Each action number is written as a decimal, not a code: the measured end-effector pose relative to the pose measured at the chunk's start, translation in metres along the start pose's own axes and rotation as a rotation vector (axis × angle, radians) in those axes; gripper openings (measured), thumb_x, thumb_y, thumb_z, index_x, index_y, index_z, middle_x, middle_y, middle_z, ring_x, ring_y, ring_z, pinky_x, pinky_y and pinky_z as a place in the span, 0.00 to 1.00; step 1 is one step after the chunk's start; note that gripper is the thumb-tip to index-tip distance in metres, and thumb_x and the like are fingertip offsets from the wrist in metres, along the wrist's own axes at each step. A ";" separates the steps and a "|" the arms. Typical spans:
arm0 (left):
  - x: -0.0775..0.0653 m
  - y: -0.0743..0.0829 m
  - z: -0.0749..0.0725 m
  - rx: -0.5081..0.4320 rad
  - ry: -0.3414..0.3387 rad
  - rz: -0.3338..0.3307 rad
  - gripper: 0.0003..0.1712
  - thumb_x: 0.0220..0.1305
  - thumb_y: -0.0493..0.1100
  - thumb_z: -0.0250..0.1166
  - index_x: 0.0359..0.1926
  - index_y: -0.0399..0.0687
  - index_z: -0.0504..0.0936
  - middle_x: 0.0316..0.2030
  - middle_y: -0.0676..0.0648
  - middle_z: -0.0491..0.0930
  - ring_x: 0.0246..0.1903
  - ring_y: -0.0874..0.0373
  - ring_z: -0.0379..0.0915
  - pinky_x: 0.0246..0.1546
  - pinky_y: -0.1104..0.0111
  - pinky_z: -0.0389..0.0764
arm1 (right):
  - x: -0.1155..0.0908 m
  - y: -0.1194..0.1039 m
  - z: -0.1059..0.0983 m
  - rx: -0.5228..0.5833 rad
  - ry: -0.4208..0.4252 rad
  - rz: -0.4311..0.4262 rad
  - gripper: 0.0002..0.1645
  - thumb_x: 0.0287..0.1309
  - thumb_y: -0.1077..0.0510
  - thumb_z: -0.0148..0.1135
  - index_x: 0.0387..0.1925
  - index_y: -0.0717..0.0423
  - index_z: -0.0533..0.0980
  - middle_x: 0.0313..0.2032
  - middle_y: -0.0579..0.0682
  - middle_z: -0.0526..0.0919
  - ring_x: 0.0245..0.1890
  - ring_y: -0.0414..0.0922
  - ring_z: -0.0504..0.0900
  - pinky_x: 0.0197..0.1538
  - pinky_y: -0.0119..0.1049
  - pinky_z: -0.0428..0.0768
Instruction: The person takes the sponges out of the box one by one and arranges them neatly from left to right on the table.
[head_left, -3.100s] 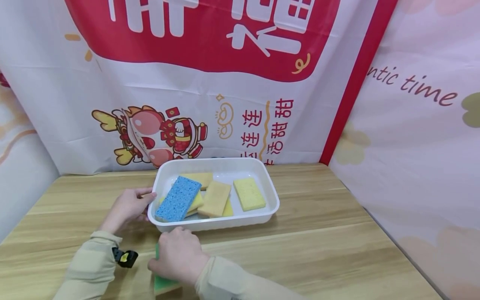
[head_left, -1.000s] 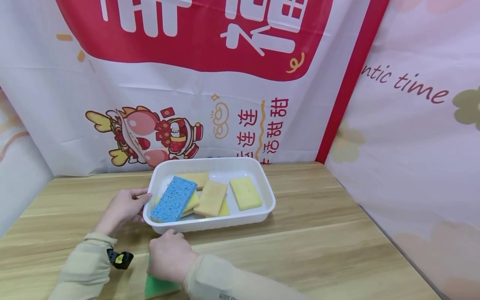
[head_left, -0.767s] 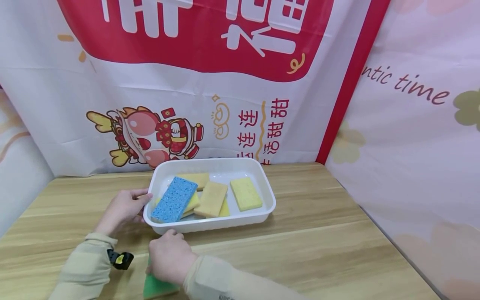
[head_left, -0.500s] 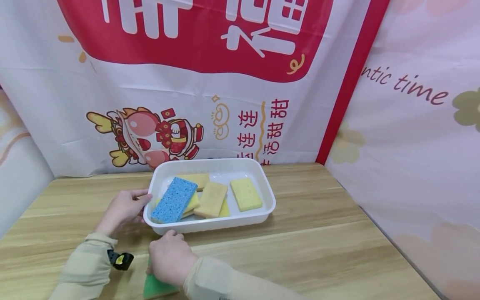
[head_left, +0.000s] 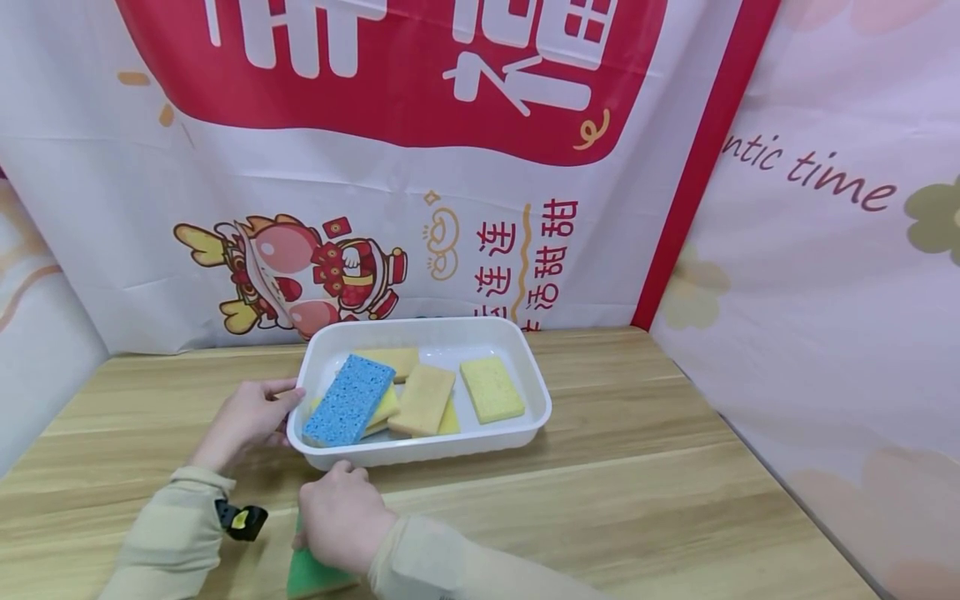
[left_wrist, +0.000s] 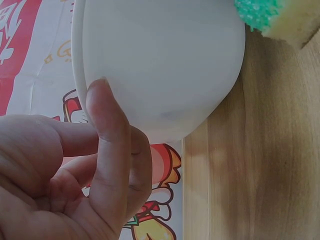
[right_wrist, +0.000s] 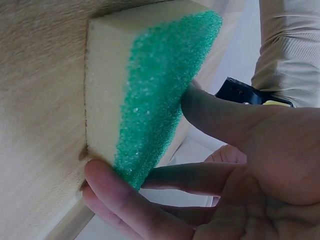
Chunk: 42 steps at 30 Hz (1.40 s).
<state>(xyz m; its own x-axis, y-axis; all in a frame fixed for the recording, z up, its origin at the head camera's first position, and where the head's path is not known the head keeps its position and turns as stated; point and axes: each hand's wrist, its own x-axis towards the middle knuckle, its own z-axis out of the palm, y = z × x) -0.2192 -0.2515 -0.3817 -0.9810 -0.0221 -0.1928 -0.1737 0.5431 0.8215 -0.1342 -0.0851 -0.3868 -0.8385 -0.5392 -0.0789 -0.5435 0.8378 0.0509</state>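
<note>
My right hand (head_left: 341, 512) pinches a scouring sponge (right_wrist: 162, 80) between thumb and fingers, just in front of the tray. This sponge is green and rough on one face, cream on the other, and its cream side is against the table. Most of it is hidden under the hand in the head view. At the left end of a white plastic tray (head_left: 420, 454), my left hand (head_left: 255, 412) holds the rim with its fingertips, other fingers bent against the outer wall. Inside the tray lie a speckled blue sponge (head_left: 351, 400), a tan sponge (head_left: 423, 398) and a pale yellow sponge (head_left: 491, 388).
Under the blue and tan sponges more yellow pieces show, and another tan sponge (head_left: 393, 360) lies at the tray's back. The tray stands on a wood-grain table (head_left: 637, 483), close to a printed cloth (head_left: 390, 183) hanging behind. A second cloth (head_left: 832, 275) hangs on the right.
Compared with three seconds ago, my right hand and the green sponge are slightly further left, with the sponge turned a little. My left hand stays at the tray. The last second shows hardly any motion.
</note>
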 end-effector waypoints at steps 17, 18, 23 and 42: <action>-0.001 0.001 -0.001 0.009 -0.003 0.012 0.32 0.76 0.50 0.54 0.68 0.28 0.64 0.35 0.38 0.80 0.26 0.53 0.78 0.31 0.58 0.85 | -0.006 0.003 -0.001 -0.027 0.031 -0.064 0.20 0.54 0.31 0.66 0.26 0.40 0.81 0.26 0.46 0.75 0.23 0.41 0.69 0.20 0.31 0.70; -0.001 0.000 -0.001 0.009 0.000 0.014 0.32 0.76 0.50 0.54 0.68 0.28 0.64 0.36 0.38 0.80 0.26 0.53 0.78 0.31 0.58 0.85 | -0.006 0.003 -0.001 -0.021 0.025 -0.064 0.20 0.54 0.31 0.66 0.27 0.40 0.81 0.27 0.46 0.75 0.23 0.41 0.69 0.20 0.31 0.70; 0.000 -0.001 -0.001 0.016 0.006 0.021 0.32 0.76 0.50 0.54 0.68 0.29 0.64 0.36 0.37 0.79 0.26 0.53 0.78 0.30 0.58 0.85 | -0.005 0.004 0.000 0.011 -0.010 -0.042 0.21 0.55 0.31 0.65 0.31 0.41 0.82 0.29 0.45 0.73 0.25 0.41 0.70 0.21 0.31 0.72; -0.001 -0.001 -0.001 -0.014 -0.001 0.005 0.32 0.76 0.50 0.54 0.68 0.29 0.65 0.35 0.39 0.82 0.27 0.53 0.79 0.32 0.56 0.85 | -0.012 0.001 0.004 -0.164 0.084 -0.057 0.26 0.56 0.28 0.60 0.39 0.42 0.83 0.31 0.45 0.71 0.23 0.40 0.70 0.14 0.32 0.69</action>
<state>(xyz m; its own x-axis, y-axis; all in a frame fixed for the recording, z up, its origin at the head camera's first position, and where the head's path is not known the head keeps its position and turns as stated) -0.2186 -0.2524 -0.3820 -0.9818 -0.0190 -0.1890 -0.1700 0.5315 0.8298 -0.1242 -0.0775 -0.3892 -0.8029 -0.5961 -0.0034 -0.5833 0.7844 0.2109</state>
